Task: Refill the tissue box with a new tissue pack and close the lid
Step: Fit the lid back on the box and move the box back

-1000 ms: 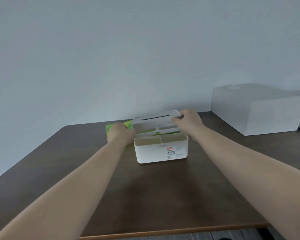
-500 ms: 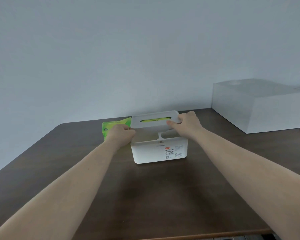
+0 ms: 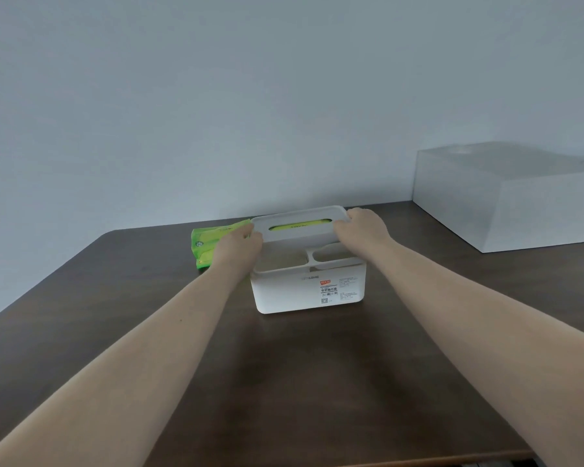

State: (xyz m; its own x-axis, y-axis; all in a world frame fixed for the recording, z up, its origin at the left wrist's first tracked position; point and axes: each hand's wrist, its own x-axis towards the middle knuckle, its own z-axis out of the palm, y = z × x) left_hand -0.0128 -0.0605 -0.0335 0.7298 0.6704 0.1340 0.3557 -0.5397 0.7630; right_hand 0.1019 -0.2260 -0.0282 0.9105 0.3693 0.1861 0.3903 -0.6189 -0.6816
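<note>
Tissue box (image 3: pixel 309 286), white with a printed label on its near face, stands near the middle of the dark brown table (image 3: pixel 284 382). Its near part shows two open compartments side by side. Both hands hold the white lid (image 3: pixel 299 227) at its two ends, raised and tilted over the far part of the box, with green showing through the lid's long slot. The left hand (image 3: pixel 238 246) has its fingers (image 3: pixel 253 237) clamped on the lid's left end, and the right hand (image 3: pixel 364 229) has its fingers (image 3: pixel 343 225) clamped on the right end. A green tissue pack (image 3: pixel 204 246) lies on the table just left of the box and behind the left hand, which hides part of it; whether the pack touches the box cannot be told. A large white box (image 3: pixel 506 197) sits at the far right of the table, well apart from the tissue box. A plain pale wall (image 3: pixel 250 96) rises behind the table.
</note>
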